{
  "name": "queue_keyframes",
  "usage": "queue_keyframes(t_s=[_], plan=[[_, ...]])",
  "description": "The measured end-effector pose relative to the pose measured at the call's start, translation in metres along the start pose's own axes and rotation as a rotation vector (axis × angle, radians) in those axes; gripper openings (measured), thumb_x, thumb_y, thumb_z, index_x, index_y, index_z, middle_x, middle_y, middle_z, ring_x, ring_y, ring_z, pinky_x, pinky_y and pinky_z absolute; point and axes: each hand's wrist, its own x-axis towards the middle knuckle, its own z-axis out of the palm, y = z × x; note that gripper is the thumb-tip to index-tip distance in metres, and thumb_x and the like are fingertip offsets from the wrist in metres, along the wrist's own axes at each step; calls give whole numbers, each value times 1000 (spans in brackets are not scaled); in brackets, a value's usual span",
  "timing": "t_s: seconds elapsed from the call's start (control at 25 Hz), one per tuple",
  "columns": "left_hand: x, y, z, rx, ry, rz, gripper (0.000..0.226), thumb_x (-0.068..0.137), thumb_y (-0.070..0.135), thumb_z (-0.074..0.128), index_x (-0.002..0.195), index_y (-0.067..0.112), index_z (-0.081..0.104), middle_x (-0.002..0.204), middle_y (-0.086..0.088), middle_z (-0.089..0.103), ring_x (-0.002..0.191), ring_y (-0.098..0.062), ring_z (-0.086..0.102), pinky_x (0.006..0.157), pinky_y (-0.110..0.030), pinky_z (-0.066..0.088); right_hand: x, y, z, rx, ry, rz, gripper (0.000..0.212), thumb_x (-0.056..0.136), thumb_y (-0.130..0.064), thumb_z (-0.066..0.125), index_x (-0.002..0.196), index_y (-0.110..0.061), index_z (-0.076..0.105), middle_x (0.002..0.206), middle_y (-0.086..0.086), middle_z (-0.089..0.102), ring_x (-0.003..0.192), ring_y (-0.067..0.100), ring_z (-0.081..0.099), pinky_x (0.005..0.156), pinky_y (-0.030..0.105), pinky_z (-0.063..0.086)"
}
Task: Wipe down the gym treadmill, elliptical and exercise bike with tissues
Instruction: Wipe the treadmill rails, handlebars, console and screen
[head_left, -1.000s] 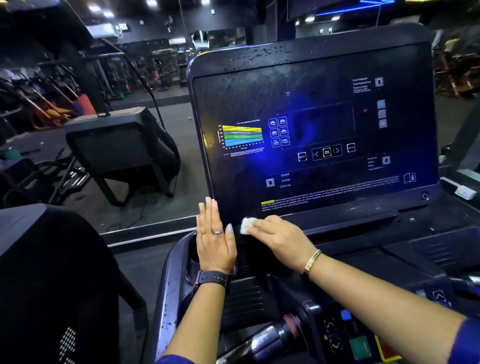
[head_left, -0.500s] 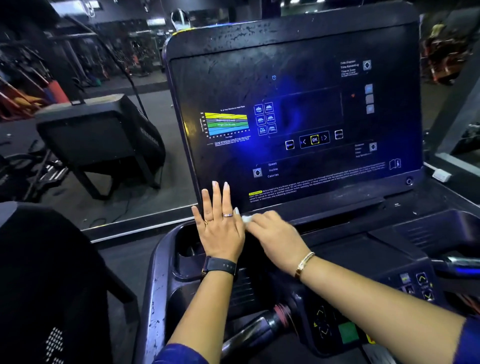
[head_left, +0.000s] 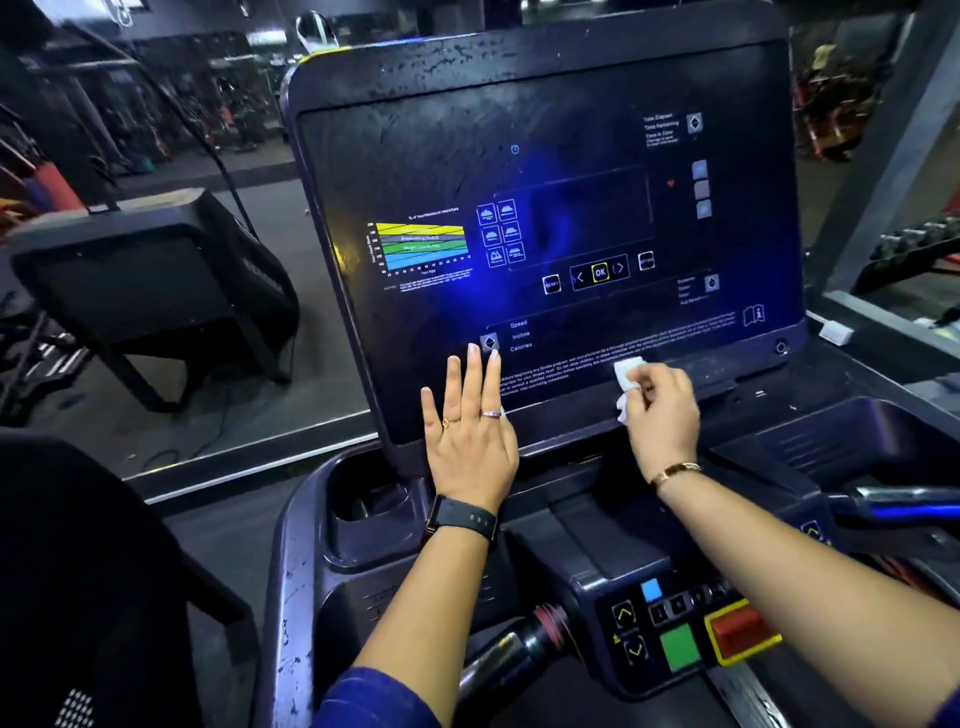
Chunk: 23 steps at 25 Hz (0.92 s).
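The treadmill's dark console panel (head_left: 571, 130) fills the upper middle of the head view, with printed charts and buttons on it. My left hand (head_left: 470, 431) lies flat with straight fingers against the panel's lower left part. My right hand (head_left: 662, 410) grips a small white tissue (head_left: 626, 374) and presses it on the panel's lower edge, right of centre. The tissue pokes out past my fingers at the upper left of the hand.
Below the panel are a cup recess (head_left: 363, 499), a control pad with a green button (head_left: 679, 647) and a red one (head_left: 740, 631), and a handlebar grip (head_left: 514, 654). Another black machine console (head_left: 156, 280) stands to the left on the gym floor.
My right hand has slid the tissue to the right along the panel's lower edge, away from my left hand. The left hand has stayed flat on the panel.
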Motion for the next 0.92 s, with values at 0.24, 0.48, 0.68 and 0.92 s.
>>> queue_keyframes(t_s=[0.24, 0.48, 0.68, 0.92], plan=[[3, 8, 5, -40, 2, -33, 68, 86, 26, 38, 152, 21, 24, 159, 4, 16, 151, -15, 3, 119, -44, -5, -55, -36, 24, -51, -282, -592, 29, 84, -8, 41, 99, -15, 65, 92, 1, 61, 80, 26, 53, 76, 32, 44], [-1, 7, 7, 34, 19, 37, 64, 90, 25, 39, 153, 23, 24, 159, 4, 21, 150, -17, 10, 120, -45, -1, -19, 0, -4, -139, -219, -684, 26, 82, -7, 40, 84, -10, 65, 91, 2, 62, 85, 23, 50, 69, 40, 52], [4, 18, 11, 14, 31, 14, 69, 84, 21, 39, 151, 23, 27, 158, 5, 22, 150, -13, -6, 120, -46, -3, -11, -29, 7, -38, -202, -759, 32, 91, -12, 42, 110, -13, 68, 108, -2, 66, 87, 26, 57, 80, 33, 51], [2, 39, 15, -1, 7, 72, 71, 83, 19, 45, 151, 22, 28, 158, 3, 26, 151, -12, -3, 121, -46, 1, 19, 33, -31, -104, -338, -986, 28, 88, -4, 47, 103, -14, 68, 100, 3, 65, 83, 30, 59, 67, 39, 55]])
